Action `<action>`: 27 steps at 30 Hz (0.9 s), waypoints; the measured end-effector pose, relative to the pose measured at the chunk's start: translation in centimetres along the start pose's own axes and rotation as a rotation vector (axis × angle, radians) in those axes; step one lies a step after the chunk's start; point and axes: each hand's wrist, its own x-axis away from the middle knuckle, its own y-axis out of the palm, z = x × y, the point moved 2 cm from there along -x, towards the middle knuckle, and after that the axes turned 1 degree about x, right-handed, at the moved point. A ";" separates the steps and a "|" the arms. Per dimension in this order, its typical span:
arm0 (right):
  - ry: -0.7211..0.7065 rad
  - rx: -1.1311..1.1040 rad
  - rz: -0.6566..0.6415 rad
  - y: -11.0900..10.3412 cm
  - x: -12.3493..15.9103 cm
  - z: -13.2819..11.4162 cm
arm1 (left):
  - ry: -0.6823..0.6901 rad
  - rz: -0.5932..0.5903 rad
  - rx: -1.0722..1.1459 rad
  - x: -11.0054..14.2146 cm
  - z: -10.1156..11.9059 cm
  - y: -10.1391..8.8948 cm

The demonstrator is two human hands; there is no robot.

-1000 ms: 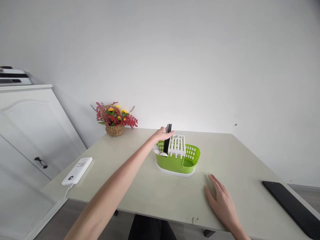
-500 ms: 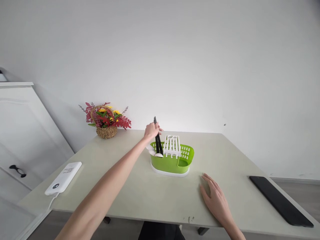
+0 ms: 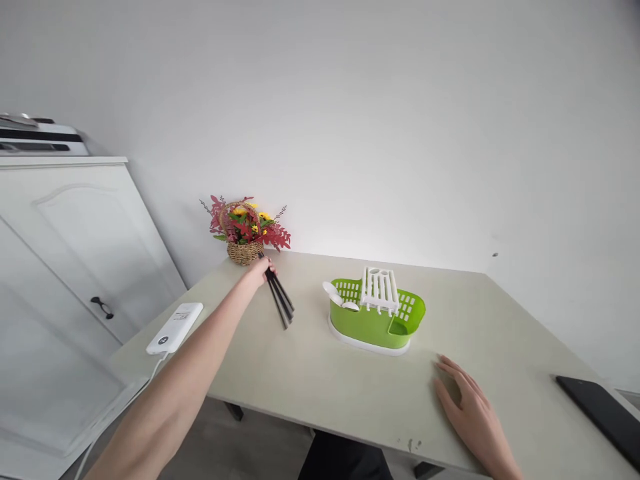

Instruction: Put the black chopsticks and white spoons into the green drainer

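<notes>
My left hand (image 3: 264, 268) is closed around the upper ends of several black chopsticks (image 3: 281, 299). Their lower ends fan out slightly and point down toward the table, left of the green basket (image 3: 367, 328). White spoons (image 3: 335, 293) lean in the basket's left part. Across its middle sits a white slotted rack (image 3: 381, 288) with small hooks on its front. My right hand (image 3: 467, 407) rests on the table with its fingers stretched out, holding nothing, to the front right of the basket.
A wicker basket of artificial flowers (image 3: 245, 233) stands at the back left, just behind my left hand. A white power bank (image 3: 175, 328) with a cable lies at the table's left edge. At the right is a black phone or tablet (image 3: 600, 415). A white cabinet (image 3: 85, 267) adjoins on the left.
My left hand has lifted the chopsticks out of the green basket and carried them left. The view has turned to the left. My right hand stays on the table.
</notes>
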 end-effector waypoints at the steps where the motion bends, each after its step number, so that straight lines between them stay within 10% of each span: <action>1: 0.004 0.003 -0.001 0.0 0.0 0.1 | -0.053 0.000 -0.078 0.1 -1.5 -0.7; 9: 0.024 0.008 -0.017 -0.4 0.1 0.0 | -0.122 -0.033 -0.677 1.2 -8.6 -3.0; 27: 0.016 0.017 -0.020 -0.7 0.3 -0.1 | 0.394 -0.023 -1.151 4.5 -12.3 -4.9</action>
